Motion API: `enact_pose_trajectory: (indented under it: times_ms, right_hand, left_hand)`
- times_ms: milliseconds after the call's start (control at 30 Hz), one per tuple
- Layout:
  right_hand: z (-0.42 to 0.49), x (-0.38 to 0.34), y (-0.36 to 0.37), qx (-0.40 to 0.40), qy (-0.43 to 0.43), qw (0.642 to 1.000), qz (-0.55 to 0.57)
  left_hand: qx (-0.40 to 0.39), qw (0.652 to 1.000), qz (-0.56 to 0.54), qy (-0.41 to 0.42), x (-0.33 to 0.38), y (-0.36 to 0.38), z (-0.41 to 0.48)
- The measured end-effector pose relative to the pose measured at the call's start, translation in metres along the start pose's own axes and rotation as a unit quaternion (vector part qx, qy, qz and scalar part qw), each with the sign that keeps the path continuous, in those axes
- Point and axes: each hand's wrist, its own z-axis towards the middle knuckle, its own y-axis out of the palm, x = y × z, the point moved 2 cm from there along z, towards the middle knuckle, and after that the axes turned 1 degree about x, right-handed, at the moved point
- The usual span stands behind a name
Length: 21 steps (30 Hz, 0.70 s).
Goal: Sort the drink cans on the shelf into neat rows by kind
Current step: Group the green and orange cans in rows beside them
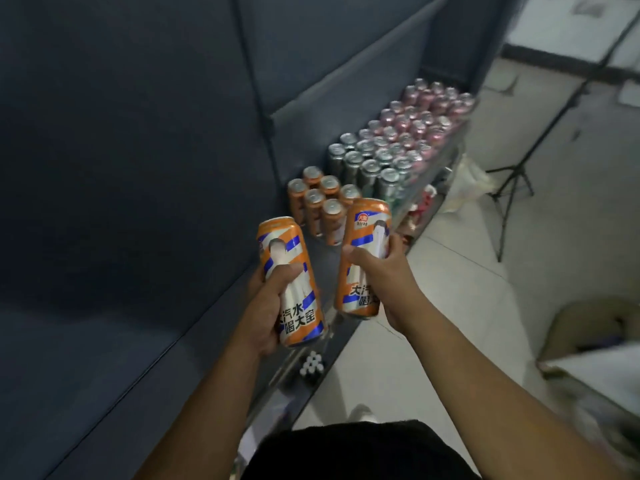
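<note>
Now left hand [266,303], right hand [384,271] hold cans [294,258] over bare shelf [327,265].

Orange cans [292,278] bear blue-and-white diagonal stripes.

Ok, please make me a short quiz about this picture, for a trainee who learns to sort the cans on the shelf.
1. True or false: the left hand holds the left can, the right hand holds the right can, and both cans are orange.
2. Which cans standing on the shelf are nearest the hands? A. blue cans B. black cans C. orange cans
3. Fill in: beyond the silver cans, at the shelf's far end, stand the ___ cans.

Key: 1 true; 2 C; 3 pink cans.
</note>
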Motion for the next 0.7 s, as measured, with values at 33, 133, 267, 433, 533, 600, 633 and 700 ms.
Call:
enact_pose_trajectory:
  times_ms: [33, 133, 267, 433, 533, 600, 633, 700]
  right_hand:
    - [0.002, -0.004, -0.014, 0.016, -0.005, 1.000, 0.002]
    - [0.010, -0.011, -0.049, 0.064, -0.013, 0.998, 0.020]
    - [0.029, -0.015, -0.080, 0.121, -0.027, 0.992, 0.024]
    - [0.067, -0.028, -0.101, 0.153, -0.035, 0.988, 0.012]
    - [0.096, -0.043, -0.104, 0.169, -0.048, 0.984, -0.005]
    - [0.115, -0.051, -0.104, 0.179, -0.047, 0.983, -0.008]
    - [0.124, -0.056, -0.104, 0.184, -0.045, 0.982, -0.008]
    - [0.142, -0.063, -0.104, 0.188, -0.045, 0.981, -0.006]
  left_hand:
    - [-0.014, 1.000, 0.009, 0.001, 0.000, 0.015, 0.005]
    - [-0.067, 0.997, 0.030, -0.011, 0.000, 0.056, 0.020]
    - [-0.118, 0.990, 0.071, -0.007, 0.000, 0.097, 0.049]
    - [-0.158, 0.981, 0.115, 0.004, -0.001, 0.133, 0.105]
    - [-0.183, 0.974, 0.135, 0.012, 0.005, 0.149, 0.143]
    - [-0.189, 0.972, 0.139, 0.007, 0.012, 0.158, 0.166]
    - [-0.190, 0.972, 0.138, 0.003, 0.015, 0.162, 0.176]
    - [-0.194, 0.971, 0.137, 0.000, 0.023, 0.169, 0.195]
